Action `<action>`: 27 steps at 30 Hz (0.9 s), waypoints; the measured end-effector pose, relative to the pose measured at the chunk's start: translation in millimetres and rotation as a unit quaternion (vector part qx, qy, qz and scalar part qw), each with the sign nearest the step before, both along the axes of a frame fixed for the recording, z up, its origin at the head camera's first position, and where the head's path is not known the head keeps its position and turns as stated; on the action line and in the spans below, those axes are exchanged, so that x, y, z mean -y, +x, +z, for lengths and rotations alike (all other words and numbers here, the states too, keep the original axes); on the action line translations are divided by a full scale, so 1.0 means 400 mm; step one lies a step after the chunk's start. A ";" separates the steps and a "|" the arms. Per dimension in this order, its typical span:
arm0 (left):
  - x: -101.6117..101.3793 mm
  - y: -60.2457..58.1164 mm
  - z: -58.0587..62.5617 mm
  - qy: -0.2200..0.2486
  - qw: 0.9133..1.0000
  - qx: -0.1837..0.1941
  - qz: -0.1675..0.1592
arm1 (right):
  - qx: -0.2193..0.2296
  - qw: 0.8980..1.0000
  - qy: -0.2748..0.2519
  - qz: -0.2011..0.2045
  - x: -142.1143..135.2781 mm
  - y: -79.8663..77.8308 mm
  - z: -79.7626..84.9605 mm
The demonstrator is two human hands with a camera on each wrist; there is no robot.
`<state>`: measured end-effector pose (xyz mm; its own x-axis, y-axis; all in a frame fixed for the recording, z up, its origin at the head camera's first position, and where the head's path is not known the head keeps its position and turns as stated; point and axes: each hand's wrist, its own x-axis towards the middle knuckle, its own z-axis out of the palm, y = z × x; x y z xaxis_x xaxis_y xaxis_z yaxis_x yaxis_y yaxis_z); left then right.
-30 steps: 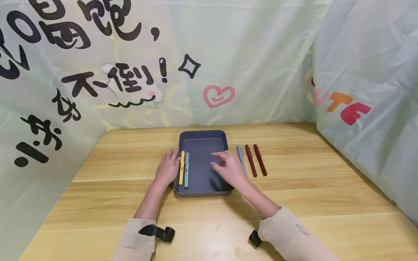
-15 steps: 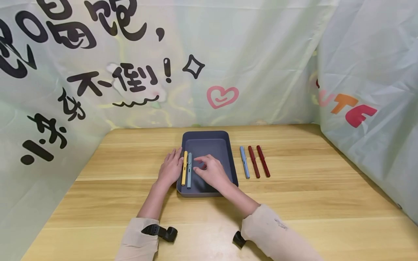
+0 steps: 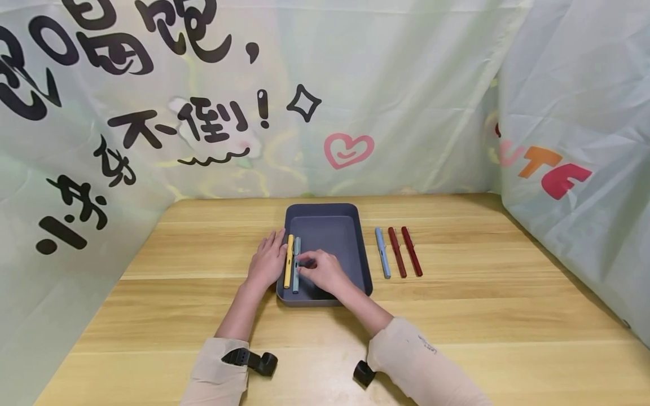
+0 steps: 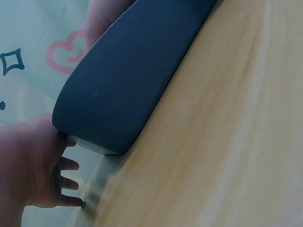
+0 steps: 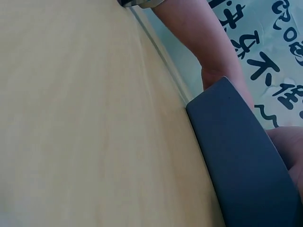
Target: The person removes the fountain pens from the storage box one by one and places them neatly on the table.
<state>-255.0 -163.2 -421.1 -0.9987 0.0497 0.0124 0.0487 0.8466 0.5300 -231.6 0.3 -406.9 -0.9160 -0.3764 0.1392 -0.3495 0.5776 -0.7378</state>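
Lying in the tray, just beside the yellow pen, the teal pen is promising to handle as light, stiff and a little slick, probably best taken mid-barrel between thumb and forefinger. It is looking slim, straight and muted, its clip facing the yellow pen. The right hand is keeping its grip bent at the barrel; whether it is pinching, I cannot tell. The left hand is resting, fingers straight, against the tray's left wall.

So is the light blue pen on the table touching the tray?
Apart. The head view shows an unbroken strip of tabletop between the light blue pen and the tray.
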 end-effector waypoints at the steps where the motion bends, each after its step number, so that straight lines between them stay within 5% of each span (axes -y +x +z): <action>1: 0.000 -0.001 0.000 0.000 1.000 0.000 0.001 | 0.004 1.000 0.000 0.005 0.000 -0.001 -0.003; 9: -0.002 -0.003 -0.001 0.001 1.000 0.000 0.000 | 0.022 1.000 0.009 0.007 -0.002 -0.007 -0.015; 18: 0.000 -0.004 -0.002 0.002 1.000 -0.002 -0.003 | -0.011 0.998 0.033 -0.061 0.002 -0.002 -0.021; 27: 0.001 -0.001 0.003 -0.002 1.000 -0.005 -0.008 | -0.028 0.995 0.079 -0.049 0.016 -0.005 -0.007</action>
